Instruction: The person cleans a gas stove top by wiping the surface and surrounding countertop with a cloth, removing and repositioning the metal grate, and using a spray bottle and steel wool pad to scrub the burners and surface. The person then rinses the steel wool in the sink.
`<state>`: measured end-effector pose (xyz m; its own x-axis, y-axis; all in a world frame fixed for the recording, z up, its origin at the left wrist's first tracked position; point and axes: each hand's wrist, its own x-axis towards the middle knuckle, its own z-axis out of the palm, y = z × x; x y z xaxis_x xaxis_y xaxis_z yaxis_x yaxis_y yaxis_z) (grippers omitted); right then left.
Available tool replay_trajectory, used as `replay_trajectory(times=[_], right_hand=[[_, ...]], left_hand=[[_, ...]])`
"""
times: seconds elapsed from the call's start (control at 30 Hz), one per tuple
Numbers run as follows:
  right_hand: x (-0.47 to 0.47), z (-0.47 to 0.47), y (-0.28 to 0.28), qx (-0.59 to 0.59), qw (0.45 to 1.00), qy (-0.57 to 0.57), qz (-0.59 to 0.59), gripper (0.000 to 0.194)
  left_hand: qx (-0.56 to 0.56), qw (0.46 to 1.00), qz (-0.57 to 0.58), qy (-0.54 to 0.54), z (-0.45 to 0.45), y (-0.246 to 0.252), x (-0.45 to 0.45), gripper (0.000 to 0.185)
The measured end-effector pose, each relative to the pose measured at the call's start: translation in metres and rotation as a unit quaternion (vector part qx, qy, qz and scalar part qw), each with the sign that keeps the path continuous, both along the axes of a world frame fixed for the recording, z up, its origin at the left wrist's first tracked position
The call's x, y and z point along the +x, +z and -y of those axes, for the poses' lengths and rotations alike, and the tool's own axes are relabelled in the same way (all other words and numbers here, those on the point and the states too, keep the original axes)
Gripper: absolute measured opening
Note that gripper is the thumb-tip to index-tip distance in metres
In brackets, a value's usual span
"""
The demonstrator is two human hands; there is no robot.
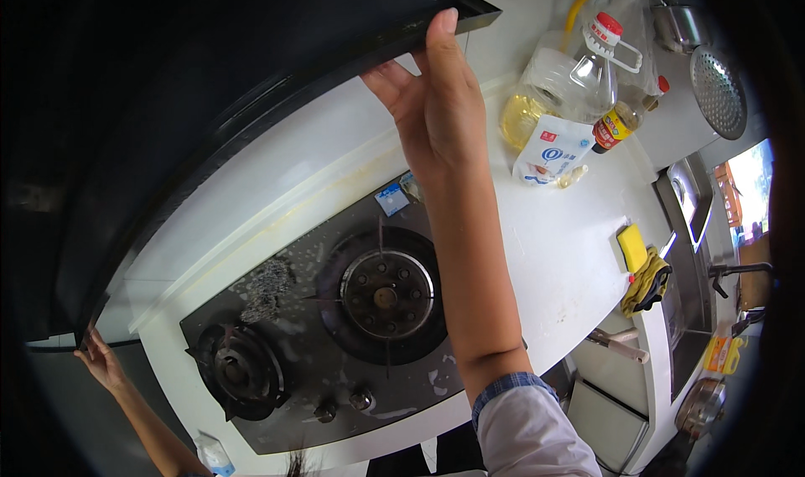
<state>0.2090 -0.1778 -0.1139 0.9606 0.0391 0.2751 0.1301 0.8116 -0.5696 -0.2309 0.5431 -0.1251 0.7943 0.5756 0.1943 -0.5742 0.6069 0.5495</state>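
Note:
A large black panel, apparently part of a range hood, fills the upper left. My right hand grips its lower rim near the right corner, thumb on the near face and fingers behind. Far to the left, my left hand holds the same rim by the other corner. Below lies a dark gas cooktop with whitish wet patches and suds. It has a large burner and a smaller burner. A steel wool scourer rests between them towards the back. My right forearm covers the cooktop's right side.
On the white counter stand an oil jug, a sauce bottle and a white pouch. A yellow sponge and gloves lie near the sink. A blue packet sits at the cooktop's back edge.

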Motion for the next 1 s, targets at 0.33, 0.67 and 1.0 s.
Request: replay_trajectory(times=[0.33, 0.67, 1.0], right_hand=[[0.002, 0.007, 0.0, -0.008, 1.0, 0.024, 0.006, 0.055], [0.008, 0.003, -0.01, -0.001, 1.0, 0.025, 0.009, 0.055], [0.02, 0.0, -0.005, -0.004, 0.999, 0.046, 0.0, 0.052]], left_hand=[[0.036, 0.998, 0.019, -0.046, 0.0, -0.004, 0.0, 0.072], [0.036, 0.998, 0.015, -0.058, -0.01, -0.009, -0.005, 0.066], [0.023, 0.999, 0.013, -0.023, -0.012, -0.01, -0.007, 0.066]])
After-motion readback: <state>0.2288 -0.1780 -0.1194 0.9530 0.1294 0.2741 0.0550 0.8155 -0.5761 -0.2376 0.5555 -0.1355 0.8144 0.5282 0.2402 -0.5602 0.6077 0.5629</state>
